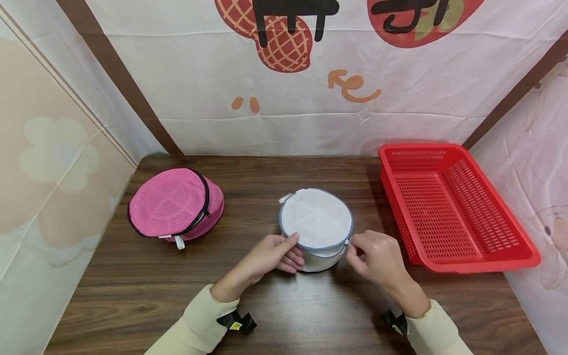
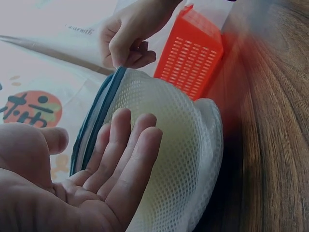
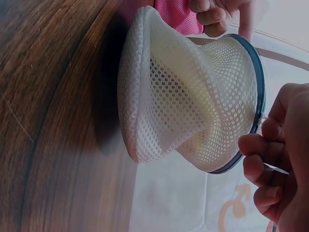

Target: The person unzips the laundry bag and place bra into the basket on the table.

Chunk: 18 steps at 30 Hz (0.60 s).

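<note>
A round white mesh laundry bag [image 1: 316, 219] with a blue-grey zipper rim stands on the table, its mesh side creased inward in the right wrist view. My left hand [image 1: 272, 254] lies against the bag's near left side. Its fingers [image 2: 128, 159] are fairly straight along the mesh, and the thumb is up by the rim. At the rim's right side my right hand [image 1: 377, 256] pinches the small white zipper pull [image 1: 347, 242] between thumb and index finger. The other right fingers [image 3: 263, 171] are curled. A white fabric tab [image 1: 286, 198] sticks out at the bag's back left.
To the left, a pink mesh laundry bag [image 1: 170, 204] with a black zipper rim rests on the wooden table [image 1: 248, 182]. A red plastic basket [image 1: 492, 264] stands at the right, close beside my right hand. Printed cloth [image 1: 310, 133] hangs behind the table.
</note>
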Each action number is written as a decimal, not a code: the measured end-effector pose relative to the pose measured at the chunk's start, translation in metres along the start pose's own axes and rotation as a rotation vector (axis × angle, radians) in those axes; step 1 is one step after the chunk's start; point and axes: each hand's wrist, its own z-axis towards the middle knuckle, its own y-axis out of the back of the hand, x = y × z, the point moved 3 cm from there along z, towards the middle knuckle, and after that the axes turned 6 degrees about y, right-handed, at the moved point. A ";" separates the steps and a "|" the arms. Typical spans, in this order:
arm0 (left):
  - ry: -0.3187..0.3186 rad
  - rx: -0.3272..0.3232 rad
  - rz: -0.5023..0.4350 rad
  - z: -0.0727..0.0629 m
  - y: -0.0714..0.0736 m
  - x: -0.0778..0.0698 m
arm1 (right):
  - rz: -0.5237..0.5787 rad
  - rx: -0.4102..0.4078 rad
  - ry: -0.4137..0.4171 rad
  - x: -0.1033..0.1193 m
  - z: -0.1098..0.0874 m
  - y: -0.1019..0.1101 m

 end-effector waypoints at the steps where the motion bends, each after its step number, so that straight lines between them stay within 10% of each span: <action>1: -0.002 0.006 0.001 0.000 -0.001 -0.001 | 0.007 0.005 0.007 0.001 0.000 0.000; 18: -0.053 -0.055 -0.023 0.002 0.001 -0.004 | 0.029 0.024 0.107 0.013 0.003 -0.010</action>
